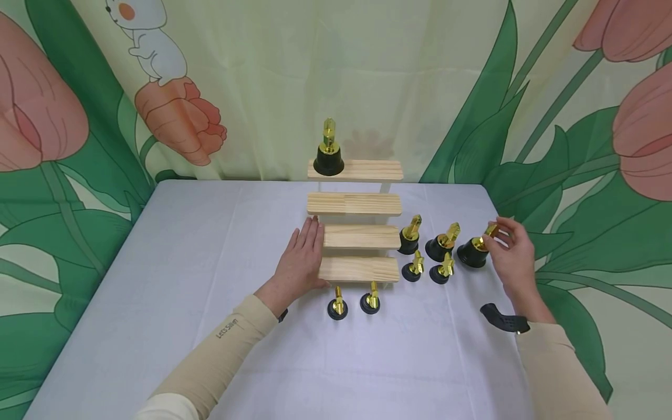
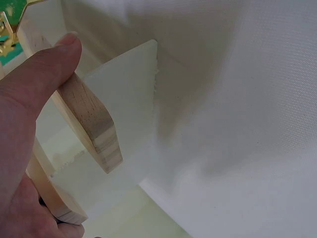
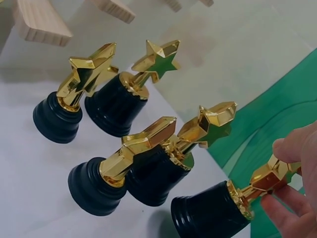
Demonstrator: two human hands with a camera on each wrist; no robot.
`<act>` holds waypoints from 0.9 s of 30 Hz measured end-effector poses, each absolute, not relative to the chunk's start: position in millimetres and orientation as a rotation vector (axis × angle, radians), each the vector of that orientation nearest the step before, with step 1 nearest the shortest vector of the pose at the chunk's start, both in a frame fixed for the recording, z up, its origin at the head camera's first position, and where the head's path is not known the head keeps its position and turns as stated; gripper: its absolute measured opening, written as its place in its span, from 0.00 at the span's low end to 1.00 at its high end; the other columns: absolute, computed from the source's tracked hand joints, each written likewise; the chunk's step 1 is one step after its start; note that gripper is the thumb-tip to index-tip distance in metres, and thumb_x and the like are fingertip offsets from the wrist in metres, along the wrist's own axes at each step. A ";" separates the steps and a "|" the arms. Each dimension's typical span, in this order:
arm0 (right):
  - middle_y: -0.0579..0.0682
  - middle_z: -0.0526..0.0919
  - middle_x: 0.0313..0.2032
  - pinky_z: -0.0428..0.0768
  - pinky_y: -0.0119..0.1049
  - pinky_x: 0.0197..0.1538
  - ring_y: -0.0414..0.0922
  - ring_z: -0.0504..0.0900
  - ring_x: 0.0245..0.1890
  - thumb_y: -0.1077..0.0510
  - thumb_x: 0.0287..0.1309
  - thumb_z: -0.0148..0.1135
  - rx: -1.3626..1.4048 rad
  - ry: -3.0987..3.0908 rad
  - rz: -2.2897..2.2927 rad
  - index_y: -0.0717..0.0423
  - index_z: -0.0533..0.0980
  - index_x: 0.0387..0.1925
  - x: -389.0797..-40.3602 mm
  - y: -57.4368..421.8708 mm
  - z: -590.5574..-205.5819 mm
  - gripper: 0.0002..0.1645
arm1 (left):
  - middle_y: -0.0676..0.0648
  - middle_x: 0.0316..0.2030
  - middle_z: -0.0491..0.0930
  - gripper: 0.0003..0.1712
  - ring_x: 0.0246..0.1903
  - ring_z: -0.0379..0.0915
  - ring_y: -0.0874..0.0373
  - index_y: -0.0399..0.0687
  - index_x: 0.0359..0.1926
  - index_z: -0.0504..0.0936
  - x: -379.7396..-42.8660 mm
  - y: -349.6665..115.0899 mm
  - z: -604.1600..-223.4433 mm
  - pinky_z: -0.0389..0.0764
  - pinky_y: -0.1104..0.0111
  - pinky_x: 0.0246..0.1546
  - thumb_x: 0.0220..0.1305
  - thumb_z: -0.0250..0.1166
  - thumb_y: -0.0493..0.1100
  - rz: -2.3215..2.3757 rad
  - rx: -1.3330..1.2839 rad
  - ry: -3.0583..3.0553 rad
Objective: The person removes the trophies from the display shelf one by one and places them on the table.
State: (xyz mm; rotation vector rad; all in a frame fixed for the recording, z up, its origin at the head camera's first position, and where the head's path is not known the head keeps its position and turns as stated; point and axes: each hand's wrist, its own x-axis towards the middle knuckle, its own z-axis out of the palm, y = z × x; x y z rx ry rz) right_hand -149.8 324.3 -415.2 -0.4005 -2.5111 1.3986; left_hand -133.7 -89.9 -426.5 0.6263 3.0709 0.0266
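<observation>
A tiered wooden display stand [image 1: 361, 237] with light planks stands at the middle of the table. My left hand [image 1: 299, 256] lies along its left side, fingers straight, thumb near the lowest plank. In the left wrist view the thumb [image 2: 62, 57] rests against a plank's edge [image 2: 89, 111]. At the right, my right hand [image 1: 513, 252] pinches the gold star of a black-based trophy [image 1: 472, 254]. Whether that base touches the table I cannot tell. In the right wrist view this trophy [image 3: 210, 210] tilts beside several upright star trophies [image 3: 114, 106].
One trophy [image 1: 329, 154] stands on the top plank's left end. Two small trophies [image 1: 338, 306] stand before the stand, and several others [image 1: 440, 248] between it and my right hand. A white cloth covers the table [image 1: 210, 262]; a printed curtain [image 1: 273, 87] hangs behind.
</observation>
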 end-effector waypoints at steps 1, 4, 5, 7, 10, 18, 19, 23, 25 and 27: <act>0.50 0.69 0.68 0.73 0.27 0.65 0.45 0.70 0.67 0.54 0.70 0.55 -0.397 -2.514 1.395 0.42 0.61 0.72 -149.7 324.4 -416.0 0.31 | 0.31 0.78 0.39 0.82 0.78 0.35 0.40 0.29 0.76 0.40 -133.8 -89.9 -426.8 0.49 0.50 0.77 0.37 0.80 0.67 0.026 0.627 3.072; 0.51 0.69 0.68 0.73 0.27 0.65 0.46 0.70 0.67 0.55 0.70 0.55 -0.383 -2.519 1.387 0.43 0.61 0.72 -150.0 325.4 -419.7 0.31 | 0.31 0.78 0.39 0.82 0.78 0.35 0.40 0.29 0.76 0.40 -133.8 -90.0 -427.6 0.49 0.50 0.77 0.37 0.80 0.67 0.031 0.628 3.077; 0.52 0.69 0.68 0.73 0.28 0.65 0.47 0.70 0.67 0.55 0.71 0.55 -0.382 -2.521 1.387 0.44 0.61 0.72 -150.2 325.7 -420.8 0.31 | 0.31 0.78 0.39 0.82 0.78 0.35 0.40 0.29 0.76 0.40 -133.8 -90.1 -427.8 0.49 0.50 0.77 0.37 0.80 0.67 0.034 0.630 3.079; 0.53 0.69 0.68 0.73 0.31 0.67 0.49 0.69 0.68 0.56 0.71 0.55 -0.384 -2.522 1.386 0.45 0.61 0.72 -150.5 326.1 -422.6 0.31 | 0.31 0.77 0.39 0.82 0.78 0.35 0.40 0.29 0.76 0.40 -133.8 -90.1 -428.0 0.49 0.50 0.77 0.37 0.80 0.67 0.039 0.633 3.083; 0.54 0.69 0.69 0.72 0.34 0.68 0.50 0.69 0.69 0.56 0.71 0.54 -0.389 -2.523 1.391 0.46 0.60 0.72 -150.2 325.8 -423.3 0.32 | 0.31 0.77 0.39 0.82 0.78 0.35 0.40 0.29 0.76 0.40 -133.7 -90.2 -427.8 0.49 0.50 0.77 0.37 0.80 0.67 0.042 0.633 3.083; 0.54 0.69 0.68 0.72 0.33 0.67 0.51 0.69 0.69 0.55 0.70 0.56 -0.376 -2.532 1.391 0.46 0.60 0.72 -149.1 325.3 -426.2 0.32 | 0.31 0.77 0.39 0.81 0.78 0.35 0.40 0.29 0.76 0.41 -133.4 -90.3 -428.5 0.50 0.51 0.77 0.37 0.81 0.66 0.040 0.640 3.093; 0.54 0.69 0.68 0.73 0.33 0.67 0.51 0.69 0.68 0.55 0.70 0.56 -0.373 -2.533 1.390 0.46 0.60 0.72 -149.1 325.4 -426.9 0.32 | 0.31 0.77 0.39 0.81 0.78 0.35 0.40 0.29 0.76 0.41 -133.3 -90.3 -428.6 0.50 0.51 0.77 0.36 0.81 0.66 0.041 0.642 3.095; 0.55 0.69 0.67 0.72 0.34 0.67 0.52 0.69 0.69 0.57 0.71 0.55 -0.360 -2.538 1.391 0.47 0.59 0.72 -149.0 326.4 -429.1 0.32 | 0.31 0.77 0.39 0.81 0.78 0.36 0.40 0.29 0.76 0.41 -133.1 -90.3 -428.7 0.51 0.51 0.77 0.36 0.81 0.66 0.038 0.642 3.096; 0.56 0.69 0.67 0.72 0.34 0.68 0.53 0.69 0.69 0.57 0.71 0.54 -0.352 -2.542 1.394 0.48 0.59 0.73 -149.0 327.0 -430.1 0.32 | 0.31 0.77 0.39 0.81 0.78 0.36 0.40 0.29 0.76 0.41 -133.0 -90.4 -428.6 0.51 0.51 0.77 0.37 0.81 0.66 0.033 0.639 3.096; 0.56 0.69 0.68 0.72 0.34 0.68 0.53 0.68 0.70 0.57 0.71 0.54 -0.344 -2.549 1.396 0.48 0.58 0.73 -148.7 327.5 -431.3 0.32 | 0.31 0.77 0.39 0.81 0.78 0.35 0.40 0.29 0.76 0.41 -133.2 -90.3 -428.6 0.50 0.51 0.77 0.37 0.80 0.67 0.025 0.636 3.094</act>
